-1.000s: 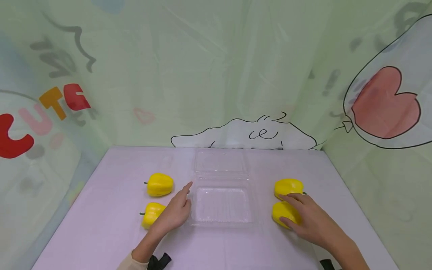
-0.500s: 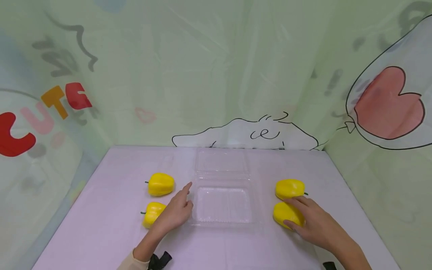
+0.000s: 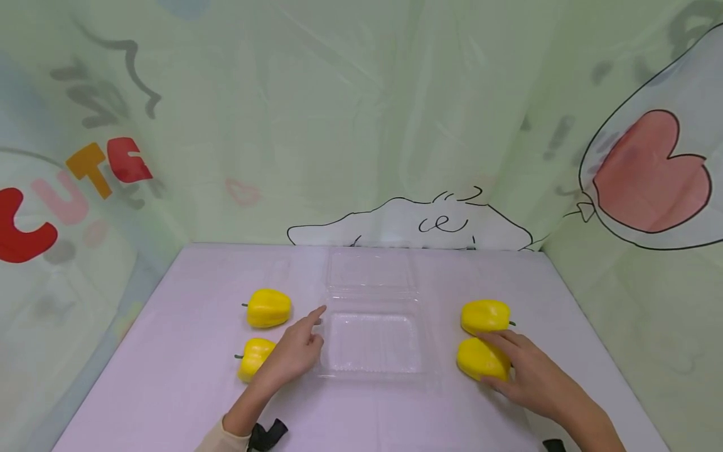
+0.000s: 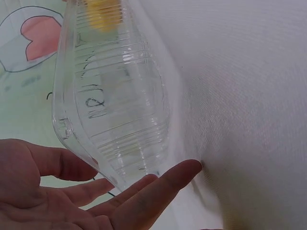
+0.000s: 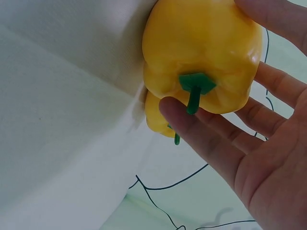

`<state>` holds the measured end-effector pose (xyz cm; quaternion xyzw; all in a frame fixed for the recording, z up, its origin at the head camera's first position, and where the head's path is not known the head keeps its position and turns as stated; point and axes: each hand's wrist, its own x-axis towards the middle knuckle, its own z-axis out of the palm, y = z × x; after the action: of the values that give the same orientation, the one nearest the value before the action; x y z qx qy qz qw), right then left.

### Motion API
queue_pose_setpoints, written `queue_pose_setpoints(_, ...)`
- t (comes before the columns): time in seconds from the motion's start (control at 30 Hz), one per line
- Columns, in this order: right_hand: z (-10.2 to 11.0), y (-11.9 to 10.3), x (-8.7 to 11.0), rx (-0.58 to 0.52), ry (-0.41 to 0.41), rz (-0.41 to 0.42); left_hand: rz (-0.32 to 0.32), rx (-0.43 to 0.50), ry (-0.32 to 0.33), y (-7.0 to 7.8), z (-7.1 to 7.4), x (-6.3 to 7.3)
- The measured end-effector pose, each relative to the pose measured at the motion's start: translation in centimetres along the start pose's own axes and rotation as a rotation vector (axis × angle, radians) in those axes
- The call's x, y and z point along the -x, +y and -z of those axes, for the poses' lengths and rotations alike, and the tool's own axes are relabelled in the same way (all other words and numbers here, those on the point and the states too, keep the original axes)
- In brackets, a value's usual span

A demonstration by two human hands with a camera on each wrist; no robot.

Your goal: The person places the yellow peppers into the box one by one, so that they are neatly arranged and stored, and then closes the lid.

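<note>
On the right side of the table, my right hand grips the nearer yellow bell pepper, thumb on the near side and fingers on the far side. In the right wrist view its green stem faces the palm. Another yellow bell pepper lies just behind it. A clear plastic clamshell container stands in the middle, its lid folded back. My left hand is at the container's left side, index finger extended; in the left wrist view its fingertips overlap the rim.
Two more yellow bell peppers lie left of the container, a far one and a near one partly hidden by my left forearm. A printed curtain rises behind the white table and at both sides.
My right thumb has moved closer along the near side of the nearer right pepper, and the fingers have drawn back off the farther pepper. The left hand has hardly moved.
</note>
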<state>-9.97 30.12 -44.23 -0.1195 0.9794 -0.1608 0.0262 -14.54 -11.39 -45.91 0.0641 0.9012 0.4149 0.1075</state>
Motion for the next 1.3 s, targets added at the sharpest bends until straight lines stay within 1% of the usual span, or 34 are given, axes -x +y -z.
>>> queue_pose_setpoints(0.33,0.12,0.16,-0.05,-0.015,-0.023,-0.002,0.004,0.0,0.004,0.0,-0.05,-0.09)
queue_pose_setpoints(0.57,0.23,0.19,-0.04,-0.011,-0.034,-0.008,0.01,0.029,0.007,-0.23,-0.12,-0.07)
queue_pose_setpoints(0.87,0.28,0.24,0.04,-0.011,-0.033,-0.003,0.012,0.014,0.039,-0.45,-0.17,-0.03)
queue_pose_setpoints(1.13,0.45,0.19,0.07,-0.016,-0.013,0.021,0.051,0.057,0.054,-0.39,-0.28,0.23)
queue_pose_setpoints(1.3,0.57,0.26,-0.04,-0.009,0.006,0.036,0.074,0.071,0.029,-0.55,-0.33,0.16)
